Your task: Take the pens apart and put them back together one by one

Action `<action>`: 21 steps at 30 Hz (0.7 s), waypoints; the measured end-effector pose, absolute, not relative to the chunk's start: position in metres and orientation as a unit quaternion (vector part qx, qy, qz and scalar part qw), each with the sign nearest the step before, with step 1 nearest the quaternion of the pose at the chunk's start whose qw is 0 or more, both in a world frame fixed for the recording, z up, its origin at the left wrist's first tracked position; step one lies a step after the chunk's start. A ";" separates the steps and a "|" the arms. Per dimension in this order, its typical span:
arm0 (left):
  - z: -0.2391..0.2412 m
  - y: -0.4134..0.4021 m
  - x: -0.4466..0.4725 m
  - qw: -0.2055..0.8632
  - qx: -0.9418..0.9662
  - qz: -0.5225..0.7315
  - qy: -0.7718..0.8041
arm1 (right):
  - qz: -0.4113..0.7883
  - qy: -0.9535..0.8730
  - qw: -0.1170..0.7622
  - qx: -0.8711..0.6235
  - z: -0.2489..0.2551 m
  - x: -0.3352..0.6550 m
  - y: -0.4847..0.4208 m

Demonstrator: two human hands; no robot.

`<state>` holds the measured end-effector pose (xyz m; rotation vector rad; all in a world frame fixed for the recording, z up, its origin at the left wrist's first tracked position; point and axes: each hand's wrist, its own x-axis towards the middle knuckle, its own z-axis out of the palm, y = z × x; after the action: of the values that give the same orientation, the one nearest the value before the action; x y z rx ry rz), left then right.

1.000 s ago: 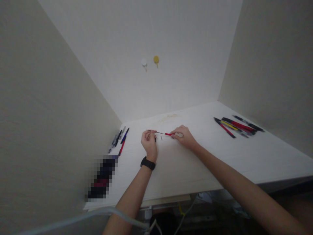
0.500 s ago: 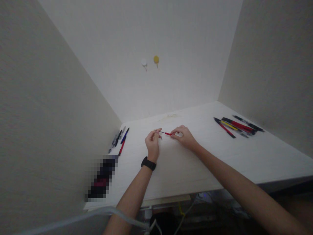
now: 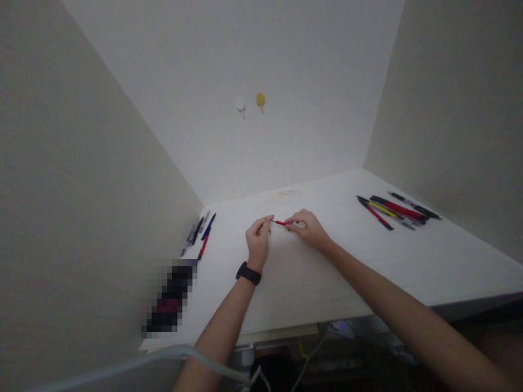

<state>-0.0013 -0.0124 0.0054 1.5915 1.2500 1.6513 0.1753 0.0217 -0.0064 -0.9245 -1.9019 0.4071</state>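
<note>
Above the white tabletop, my right hand (image 3: 309,228) pinches a red pen barrel (image 3: 281,222) between thumb and fingertips. A thin dark pen refill (image 3: 273,220) sticks out of the barrel's left end. Its other end is pinched by my left hand (image 3: 257,235), which is closed, with the thumb against the fingers. The two hands are a short gap apart, with the refill and barrel in line between them. My fingers hide both far ends. A black watch band (image 3: 248,274) is on my left wrist.
Several pens, among them a red pen (image 3: 204,244), lie along the left wall beside a pixelated dark patch (image 3: 171,296). More pens, including a yellow pen (image 3: 382,209), lie at the right. A pale cable (image 3: 192,351) crosses the foreground. Walls enclose three sides.
My left hand has moved slightly right, toward my right hand, and less of the dark refill shows between them. The right hand has stayed almost still.
</note>
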 end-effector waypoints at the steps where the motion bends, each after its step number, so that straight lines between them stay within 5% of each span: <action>1: 0.005 -0.012 -0.001 0.262 0.588 0.608 0.465 | 0.166 -0.778 0.475 -0.376 -0.006 0.175 0.022; 21: -0.001 -0.008 -0.001 0.220 0.628 0.586 0.462 | 0.188 -0.776 0.458 -0.392 -0.010 0.171 0.021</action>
<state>-0.0011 -0.0078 -0.0011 1.7364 1.2769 1.6213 0.1709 0.0206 -0.0101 -0.9650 -1.9112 0.4624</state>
